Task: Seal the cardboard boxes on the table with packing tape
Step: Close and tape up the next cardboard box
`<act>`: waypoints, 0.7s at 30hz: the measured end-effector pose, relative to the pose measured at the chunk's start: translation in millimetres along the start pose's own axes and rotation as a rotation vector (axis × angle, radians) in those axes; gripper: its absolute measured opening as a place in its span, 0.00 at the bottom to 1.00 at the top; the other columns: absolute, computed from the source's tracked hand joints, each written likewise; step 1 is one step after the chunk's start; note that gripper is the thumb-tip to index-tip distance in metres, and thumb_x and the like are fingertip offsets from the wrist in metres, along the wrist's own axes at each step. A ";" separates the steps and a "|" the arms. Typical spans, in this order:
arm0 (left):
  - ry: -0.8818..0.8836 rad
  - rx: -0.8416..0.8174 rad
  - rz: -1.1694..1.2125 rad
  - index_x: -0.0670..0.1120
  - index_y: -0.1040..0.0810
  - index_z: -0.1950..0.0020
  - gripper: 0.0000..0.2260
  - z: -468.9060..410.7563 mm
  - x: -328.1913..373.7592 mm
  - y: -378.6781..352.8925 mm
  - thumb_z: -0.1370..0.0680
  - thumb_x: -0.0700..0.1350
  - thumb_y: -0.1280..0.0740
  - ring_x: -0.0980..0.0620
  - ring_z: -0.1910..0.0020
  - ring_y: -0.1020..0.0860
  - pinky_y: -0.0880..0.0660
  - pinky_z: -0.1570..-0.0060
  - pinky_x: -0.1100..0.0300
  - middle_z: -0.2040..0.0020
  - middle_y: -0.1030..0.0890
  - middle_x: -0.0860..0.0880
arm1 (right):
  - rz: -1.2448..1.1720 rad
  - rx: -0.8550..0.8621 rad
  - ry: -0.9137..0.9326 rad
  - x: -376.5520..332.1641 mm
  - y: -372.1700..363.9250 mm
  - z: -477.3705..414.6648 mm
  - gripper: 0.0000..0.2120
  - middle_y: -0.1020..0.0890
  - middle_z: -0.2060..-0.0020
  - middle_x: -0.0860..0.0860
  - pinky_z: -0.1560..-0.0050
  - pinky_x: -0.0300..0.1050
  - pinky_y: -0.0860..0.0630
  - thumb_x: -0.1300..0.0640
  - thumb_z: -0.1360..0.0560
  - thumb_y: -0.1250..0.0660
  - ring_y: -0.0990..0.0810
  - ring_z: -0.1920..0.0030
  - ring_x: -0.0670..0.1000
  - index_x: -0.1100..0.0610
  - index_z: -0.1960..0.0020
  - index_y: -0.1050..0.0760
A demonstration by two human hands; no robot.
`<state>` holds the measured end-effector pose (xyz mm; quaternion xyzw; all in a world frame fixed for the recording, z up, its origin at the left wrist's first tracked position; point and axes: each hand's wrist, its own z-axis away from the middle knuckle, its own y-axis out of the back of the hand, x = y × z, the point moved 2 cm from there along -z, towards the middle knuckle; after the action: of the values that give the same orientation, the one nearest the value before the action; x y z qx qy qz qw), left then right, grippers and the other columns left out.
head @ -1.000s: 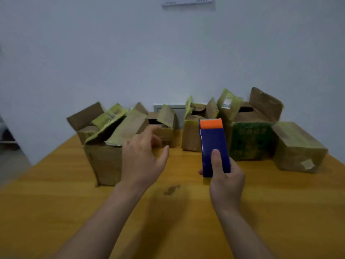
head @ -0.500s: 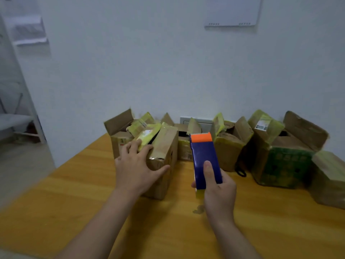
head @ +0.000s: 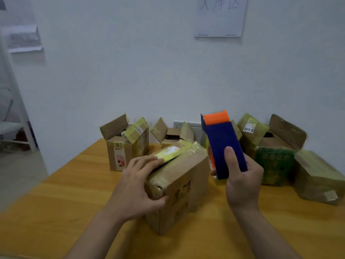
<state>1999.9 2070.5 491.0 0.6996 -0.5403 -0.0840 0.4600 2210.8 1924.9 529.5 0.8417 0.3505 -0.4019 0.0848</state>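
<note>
A brown cardboard box point(head: 184, 186) with yellowish tape on its flaps stands on the wooden table point(head: 56, 212) right in front of me. My left hand point(head: 139, 186) grips its near left corner, fingers pressing down the top flaps. My right hand point(head: 242, 182) holds a blue tape dispenser point(head: 223, 146) with an orange top, raised just right of the box and clear of it.
Several other boxes line the wall: an open one point(head: 121, 144) at back left, a small one point(head: 173, 135) behind, a green printed one point(head: 274, 163) and a closed one point(head: 317, 176) at right. The table's left edge drops to the floor.
My left hand pulled the box nearer and now grips its corner and flaps. The dispenser in my right hand has risen and tilted beside the box. My view shifted left and closer.
</note>
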 end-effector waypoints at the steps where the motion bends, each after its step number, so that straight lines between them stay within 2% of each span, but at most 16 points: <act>1: -0.044 -0.047 0.071 0.65 0.34 0.23 0.41 1.6 5.2 -0.6 0.34 0.64 0.24 0.62 0.24 0.41 0.31 0.29 0.43 0.26 0.35 0.68 | -0.018 -0.021 0.022 -7.5 3.3 -3.6 0.20 0.16 0.66 0.55 0.69 0.36 0.22 0.43 0.21 0.36 0.17 0.69 0.51 0.60 0.55 0.19; 4: -0.138 -0.186 0.291 0.64 0.31 0.23 0.38 4.6 19.5 -4.7 0.32 0.57 0.22 0.57 0.20 0.41 0.35 0.26 0.41 0.24 0.34 0.64 | -0.067 -0.094 0.019 -24.3 13.9 -14.4 0.20 0.16 0.65 0.56 0.69 0.39 0.21 0.43 0.21 0.35 0.16 0.69 0.53 0.59 0.53 0.18; 6: -0.162 -0.248 0.392 0.62 0.29 0.24 0.36 3.5 27.6 -8.4 0.31 0.56 0.24 0.55 0.19 0.42 0.39 0.25 0.39 0.23 0.32 0.61 | -0.107 -0.128 -0.010 -31.5 22.6 -20.7 0.20 0.16 0.66 0.57 0.70 0.41 0.21 0.42 0.21 0.34 0.17 0.70 0.54 0.60 0.55 0.18; 12: -0.174 -0.372 0.480 0.60 0.24 0.27 0.32 -12.0 38.1 -21.2 0.33 0.55 0.31 0.56 0.17 0.50 0.43 0.24 0.33 0.22 0.31 0.60 | -0.078 -0.113 -0.056 -28.9 53.1 -34.3 0.22 0.18 0.68 0.62 0.69 0.46 0.23 0.42 0.23 0.32 0.20 0.69 0.65 0.61 0.60 0.18; 16: -0.175 -0.464 0.544 0.59 0.20 0.30 0.30 -28.9 43.2 -28.0 0.34 0.53 0.33 0.59 0.17 0.53 0.47 0.24 0.35 0.22 0.32 0.60 | -0.105 -0.090 -0.118 -25.2 66.2 -44.1 0.18 0.16 0.67 0.57 0.69 0.41 0.22 0.43 0.24 0.31 0.18 0.70 0.54 0.58 0.59 0.16; 18: -0.185 -0.505 0.559 0.59 0.19 0.32 0.29 -38.9 47.9 -32.2 0.34 0.54 0.34 0.59 0.17 0.54 0.47 0.24 0.40 0.21 0.32 0.60 | -0.111 -0.098 -0.159 -22.6 70.1 -50.8 0.16 0.15 0.65 0.55 0.69 0.38 0.22 0.44 0.23 0.31 0.17 0.68 0.52 0.56 0.58 0.15; 21: -0.153 -0.567 0.542 0.59 0.20 0.31 0.31 -55.0 52.5 -36.7 0.35 0.56 0.36 0.62 0.18 0.57 0.49 0.23 0.42 0.21 0.34 0.63 | -0.106 -0.136 -0.216 -14.9 73.9 -59.6 0.14 0.15 0.66 0.53 0.70 0.37 0.23 0.47 0.22 0.32 0.17 0.70 0.51 0.53 0.60 0.15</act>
<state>2079.7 2056.9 514.9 0.3688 -0.6935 -0.1571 0.5986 2289.8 1887.8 569.7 0.7661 0.4098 -0.4694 0.1576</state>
